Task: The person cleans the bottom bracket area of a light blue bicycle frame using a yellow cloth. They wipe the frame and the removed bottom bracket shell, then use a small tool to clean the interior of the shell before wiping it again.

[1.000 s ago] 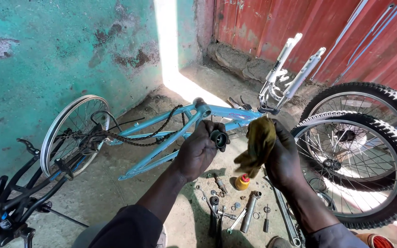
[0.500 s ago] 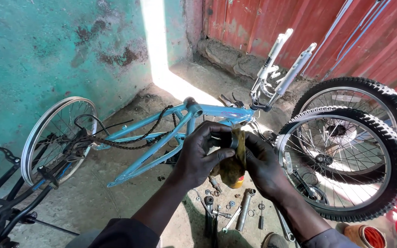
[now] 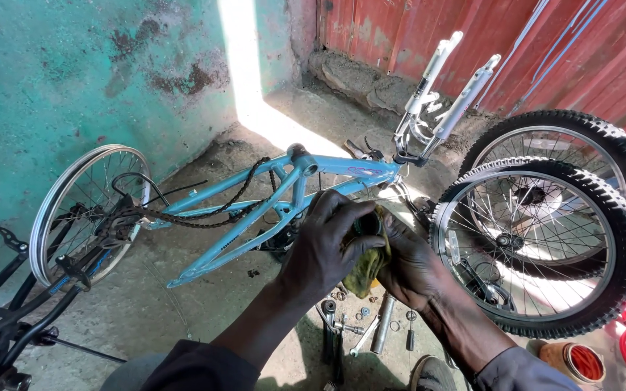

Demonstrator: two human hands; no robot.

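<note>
My left hand (image 3: 327,250) grips a small dark round bicycle part (image 3: 366,224). A yellow-green rag (image 3: 369,264) is pressed against that part, cupped from below by my right hand (image 3: 414,268). The two hands meet just above a light blue bicycle frame (image 3: 284,195), which lies upside down on the concrete floor. A black chain (image 3: 211,210) hangs loosely over the frame. The silver fork (image 3: 443,87) points upward beyond my hands.
Two knobby-tyred wheels (image 3: 545,246) lean at the right. A bare rim wheel (image 3: 85,210) stands at the frame's left end beside a black bicycle (image 3: 9,318). Wrenches and small metal parts (image 3: 360,326) lie on the floor below my hands. An orange tin (image 3: 574,362) sits at the lower right.
My hands have come together: the rag, held apart in my right hand a second ago, now wraps against the dark part. The view has shifted left and down.
</note>
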